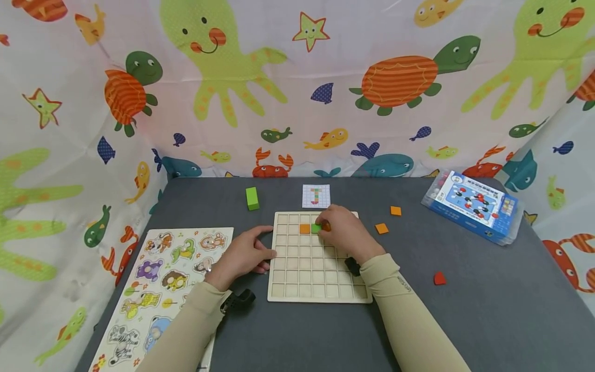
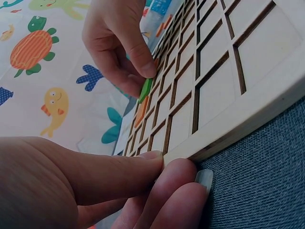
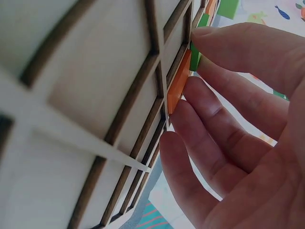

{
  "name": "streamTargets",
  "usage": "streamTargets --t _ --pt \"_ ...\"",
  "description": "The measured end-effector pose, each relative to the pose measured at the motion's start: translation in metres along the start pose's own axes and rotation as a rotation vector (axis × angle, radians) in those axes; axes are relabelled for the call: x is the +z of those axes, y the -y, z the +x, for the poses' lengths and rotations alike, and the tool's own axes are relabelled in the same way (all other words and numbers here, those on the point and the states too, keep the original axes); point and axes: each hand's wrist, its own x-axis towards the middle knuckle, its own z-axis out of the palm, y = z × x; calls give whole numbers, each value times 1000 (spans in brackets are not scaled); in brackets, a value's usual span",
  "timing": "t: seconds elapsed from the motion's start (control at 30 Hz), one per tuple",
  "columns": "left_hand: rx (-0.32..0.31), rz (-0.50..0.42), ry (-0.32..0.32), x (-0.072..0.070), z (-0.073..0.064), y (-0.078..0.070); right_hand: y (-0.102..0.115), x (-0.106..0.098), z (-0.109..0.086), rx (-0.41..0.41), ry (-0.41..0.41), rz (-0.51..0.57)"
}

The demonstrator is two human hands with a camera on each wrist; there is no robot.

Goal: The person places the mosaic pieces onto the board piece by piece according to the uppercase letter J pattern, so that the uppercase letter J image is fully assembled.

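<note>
A wooden grid board [image 1: 321, 276] lies in front of me. My left hand [image 1: 246, 251] pinches its left edge, thumb on the frame and fingers at the side, as the left wrist view shows close up. Over the board's upper part, my right hand [image 1: 346, 231] pinches a small green tile [image 3: 195, 56] between thumb and index finger. One orange tile [image 1: 304, 228] sits in the grid just left of the green one. Another orange tile [image 3: 178, 83] lies on the green tile's other side, by the right hand's middle fingers and partly covered in the head view.
Behind the board lies a pattern card [image 1: 316, 196], with a green block [image 1: 252, 198] to its left. Rightward are two loose orange tiles [image 1: 381, 228], a red piece [image 1: 439, 278] and a clear-lidded box [image 1: 474, 204]. An animal puzzle board [image 1: 226, 235] lies under the left forearm.
</note>
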Motion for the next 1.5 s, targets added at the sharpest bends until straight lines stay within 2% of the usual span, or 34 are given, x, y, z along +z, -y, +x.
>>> streamTargets --t 0.3,0.47,0.7,0.93,1.23,1.5 --pt "8 -1 3 -1 0 1 0 -2 -2 -12 -5 8" --pt "4 -1 5 0 1 0 -9 -16 -12 25 -27 34" --pt "-4 -3 7 0 0 -1 -56 -45 -44 122 -68 44" --pt "-5 8 20 1 3 -1 -98 -60 -70 231 -73 12" --pt "-1 4 13 0 3 5 -110 -57 -65 232 -41 -11" --pt "5 -3 22 0 4 2 -112 -56 -68 267 -35 7"
